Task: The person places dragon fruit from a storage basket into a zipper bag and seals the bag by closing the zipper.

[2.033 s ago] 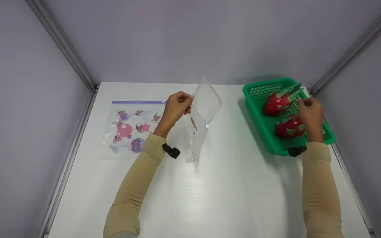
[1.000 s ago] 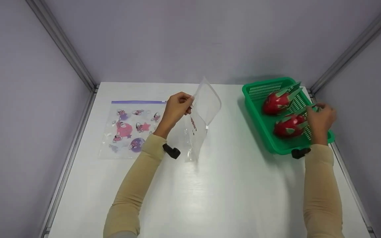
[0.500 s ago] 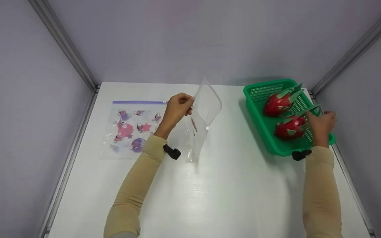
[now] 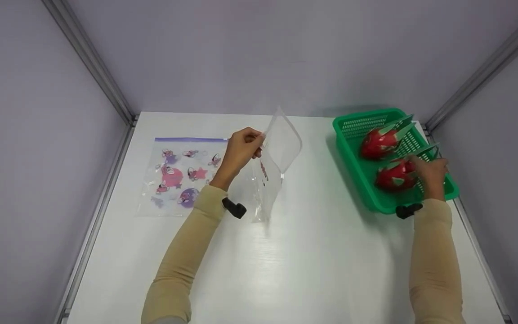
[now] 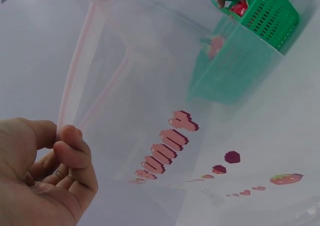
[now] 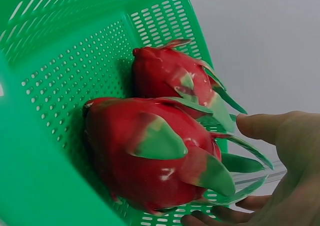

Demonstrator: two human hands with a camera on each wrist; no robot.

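Observation:
My left hand (image 4: 242,147) pinches the rim of a clear zip bag (image 4: 280,139) between thumb and fingers. The bag hangs with its mouth spread; the left wrist view shows pink "BUNNY" lettering (image 5: 167,146) on it. At the right, my right hand (image 4: 430,173) reaches over the side of a green basket (image 4: 360,186). Its thumb and fingers are spread apart on either side of the leafy end of the nearer red dragon fruit (image 6: 145,156). A second dragon fruit (image 6: 167,75) lies beside it, toward the back of the basket.
A second clear zip bag (image 4: 173,175) with a purple strip and pink cartoon prints lies flat on the white table (image 4: 286,270), partly behind my left forearm. Grey panels (image 4: 241,54) enclose the table at the back and both sides.
My right hand has shifted from above the basket toward its right side, then down and back left to the nearer dragon fruit's leaves. The left hand and its bag have stayed put.

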